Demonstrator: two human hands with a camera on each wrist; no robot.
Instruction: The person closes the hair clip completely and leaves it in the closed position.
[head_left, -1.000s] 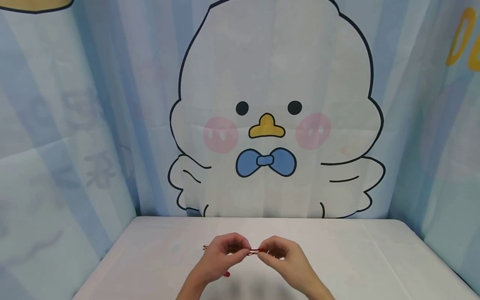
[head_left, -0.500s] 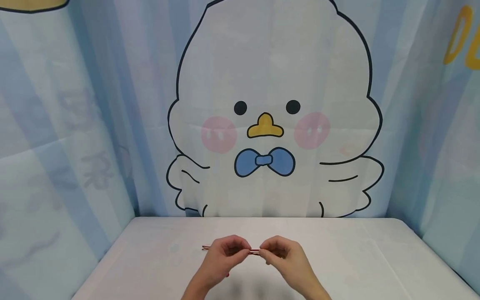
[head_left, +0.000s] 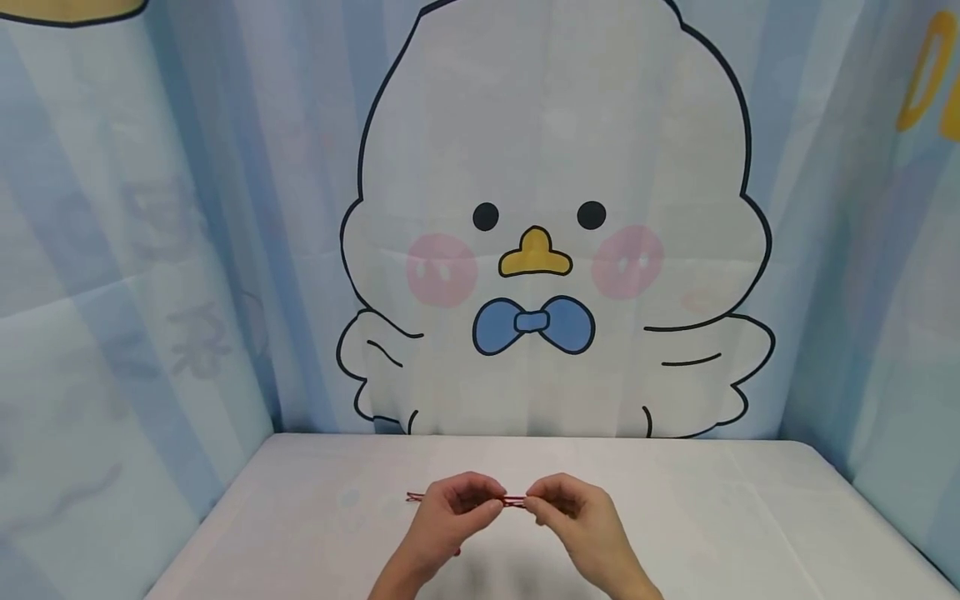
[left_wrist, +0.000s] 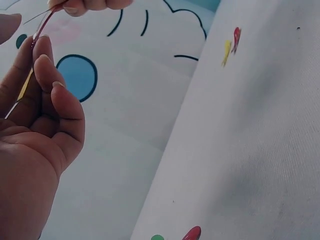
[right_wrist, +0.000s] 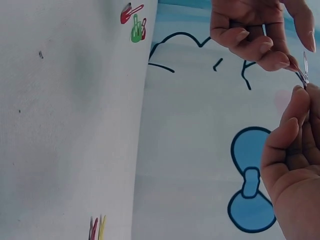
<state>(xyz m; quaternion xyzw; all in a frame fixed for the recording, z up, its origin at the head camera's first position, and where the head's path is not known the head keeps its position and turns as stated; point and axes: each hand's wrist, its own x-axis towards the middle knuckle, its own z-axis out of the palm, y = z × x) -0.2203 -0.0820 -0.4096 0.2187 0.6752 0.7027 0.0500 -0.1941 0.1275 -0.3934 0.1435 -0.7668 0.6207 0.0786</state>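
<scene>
Both hands meet over the white table, with a thin red snap hair clip [head_left: 514, 502] stretched between their fingertips. My left hand [head_left: 450, 525] pinches one end of it between thumb and fingers. At the other end my right hand [head_left: 577, 525] pinches it likewise. In the left wrist view the clip's red strip [left_wrist: 46, 22] bows away from a thin straight prong, so the clip looks sprung apart. Fingertips cover both its ends. The right wrist view shows the left hand [right_wrist: 260, 35] above the right hand [right_wrist: 295, 165].
On the tabletop [head_left: 712, 517] lie a red clip [left_wrist: 236, 37] and a yellow clip [left_wrist: 227, 50]. Another group has a green clip [right_wrist: 136, 29] and a red clip [right_wrist: 131, 13]. Behind stands a curtain [head_left: 540, 150] printed with a duck.
My right hand has shifted slightly to the right, and a little more of the red hair clip shows between the fingertips. Both hands keep their pinch.
</scene>
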